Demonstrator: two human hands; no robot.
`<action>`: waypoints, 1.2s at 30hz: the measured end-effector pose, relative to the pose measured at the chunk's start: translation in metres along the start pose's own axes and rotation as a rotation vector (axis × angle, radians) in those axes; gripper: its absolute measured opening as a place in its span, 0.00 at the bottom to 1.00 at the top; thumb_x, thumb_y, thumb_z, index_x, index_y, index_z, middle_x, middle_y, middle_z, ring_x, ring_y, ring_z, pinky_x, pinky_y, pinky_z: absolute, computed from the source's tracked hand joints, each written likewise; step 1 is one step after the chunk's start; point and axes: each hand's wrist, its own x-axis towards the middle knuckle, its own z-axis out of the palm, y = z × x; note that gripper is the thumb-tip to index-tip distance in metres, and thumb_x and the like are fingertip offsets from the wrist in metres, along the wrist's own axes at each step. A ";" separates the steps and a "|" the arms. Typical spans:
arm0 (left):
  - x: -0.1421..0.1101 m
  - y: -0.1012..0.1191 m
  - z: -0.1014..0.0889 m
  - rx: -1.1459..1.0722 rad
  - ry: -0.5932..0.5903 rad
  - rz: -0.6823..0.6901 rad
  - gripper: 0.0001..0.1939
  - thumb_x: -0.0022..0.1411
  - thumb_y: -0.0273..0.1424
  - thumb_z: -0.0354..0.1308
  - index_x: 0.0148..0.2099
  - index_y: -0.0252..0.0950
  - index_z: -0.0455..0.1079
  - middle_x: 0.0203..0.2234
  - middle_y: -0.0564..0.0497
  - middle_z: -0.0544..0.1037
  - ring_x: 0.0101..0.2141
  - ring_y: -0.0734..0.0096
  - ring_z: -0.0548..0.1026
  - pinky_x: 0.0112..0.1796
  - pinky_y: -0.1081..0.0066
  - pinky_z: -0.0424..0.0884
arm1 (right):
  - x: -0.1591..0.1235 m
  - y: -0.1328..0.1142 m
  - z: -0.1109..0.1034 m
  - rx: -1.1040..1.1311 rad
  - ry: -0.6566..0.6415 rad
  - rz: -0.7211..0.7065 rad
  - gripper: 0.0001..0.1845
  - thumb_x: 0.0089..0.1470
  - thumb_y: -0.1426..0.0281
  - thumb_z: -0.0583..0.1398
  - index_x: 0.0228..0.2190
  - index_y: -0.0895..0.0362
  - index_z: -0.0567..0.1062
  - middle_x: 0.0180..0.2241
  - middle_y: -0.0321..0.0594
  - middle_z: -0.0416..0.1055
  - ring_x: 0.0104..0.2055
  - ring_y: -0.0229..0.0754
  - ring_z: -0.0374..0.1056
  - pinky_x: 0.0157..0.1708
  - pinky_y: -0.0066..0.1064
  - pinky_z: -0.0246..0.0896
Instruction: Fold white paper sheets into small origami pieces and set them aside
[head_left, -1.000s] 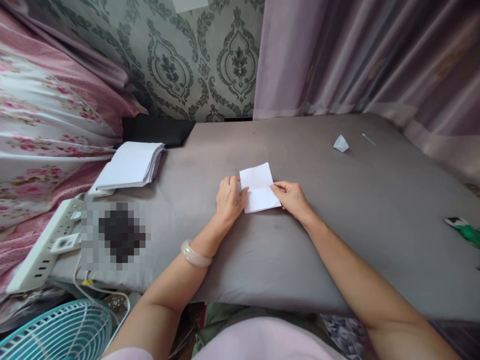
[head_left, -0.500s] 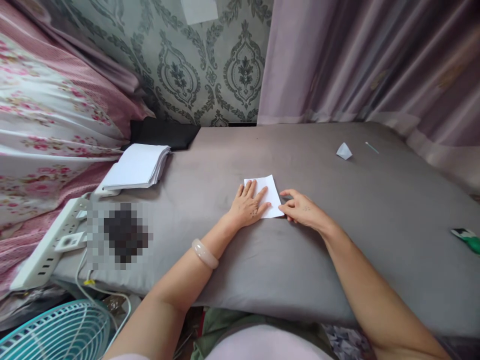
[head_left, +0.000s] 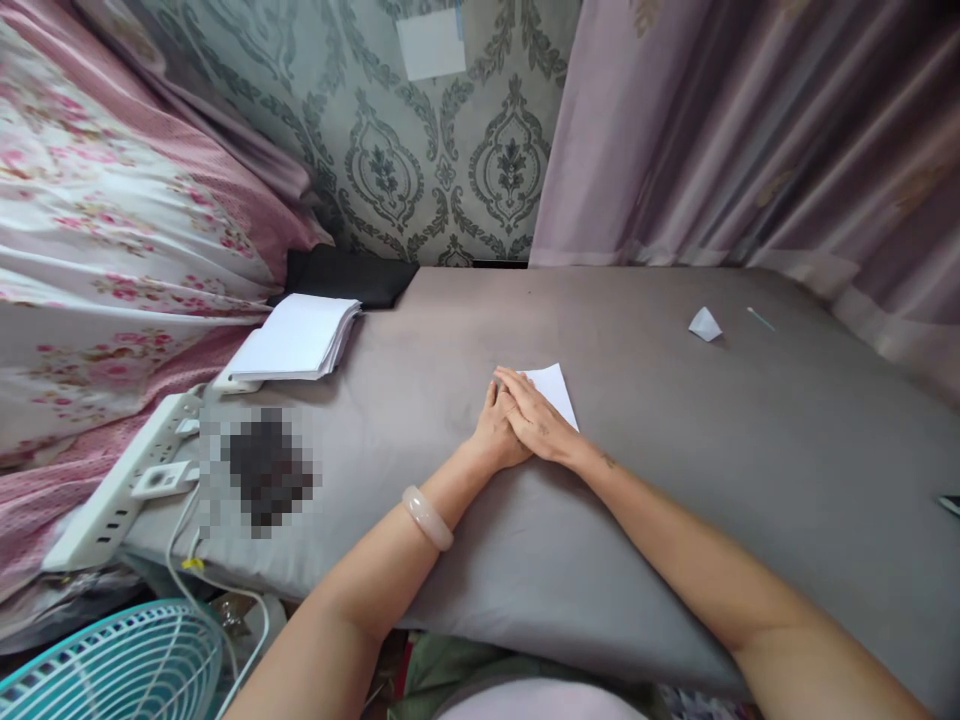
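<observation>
A small sheet of white paper point(head_left: 556, 390) lies on the grey-covered table point(head_left: 675, 500), mostly hidden under my hands. My left hand point(head_left: 499, 435) rests flat on its left part, a pale bangle point(head_left: 427, 518) on that wrist. Across the back of it lies my right hand point(head_left: 538, 420), flat with fingers stretched out toward the far left, covering most of the left fingers. Only the paper's right side and far corner show past the right hand. Neither hand grips anything.
A folded white paper piece point(head_left: 705, 325) and a cotton swab point(head_left: 760, 318) lie at the far right. At left are a stack of white paper point(head_left: 296, 335), a black folder-like item point(head_left: 352, 275), a power strip point(head_left: 124, 480) and a blurred-out dark object point(head_left: 270, 470). A turquoise fan point(head_left: 112, 665) stands lower left.
My right hand has left the paper's right edge and moved left onto my left hand. The left hand stays on the paper. The whole view has shifted slightly.
</observation>
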 end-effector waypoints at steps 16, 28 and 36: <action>-0.002 -0.001 0.006 0.059 0.030 -0.111 0.36 0.69 0.44 0.35 0.69 0.21 0.45 0.67 0.33 0.46 0.67 0.50 0.44 0.64 0.53 0.44 | -0.011 0.033 -0.011 -0.048 0.132 0.008 0.25 0.64 0.60 0.44 0.55 0.56 0.68 0.56 0.50 0.67 0.60 0.46 0.61 0.62 0.47 0.52; -0.010 -0.040 -0.009 -0.123 -0.092 0.002 0.39 0.67 0.53 0.41 0.70 0.33 0.44 0.69 0.40 0.42 0.68 0.54 0.39 0.65 0.54 0.42 | -0.038 0.069 -0.049 -0.353 0.016 -0.063 0.23 0.63 0.62 0.47 0.53 0.55 0.72 0.58 0.49 0.65 0.60 0.49 0.62 0.61 0.48 0.55; -0.022 -0.056 -0.036 -0.511 0.045 0.145 0.22 0.61 0.25 0.51 0.57 0.37 0.69 0.61 0.38 0.64 0.53 0.60 0.72 0.50 0.61 0.71 | -0.054 0.060 -0.072 -0.222 0.025 -0.061 0.23 0.54 0.76 0.50 0.47 0.51 0.77 0.53 0.42 0.71 0.58 0.46 0.64 0.59 0.49 0.57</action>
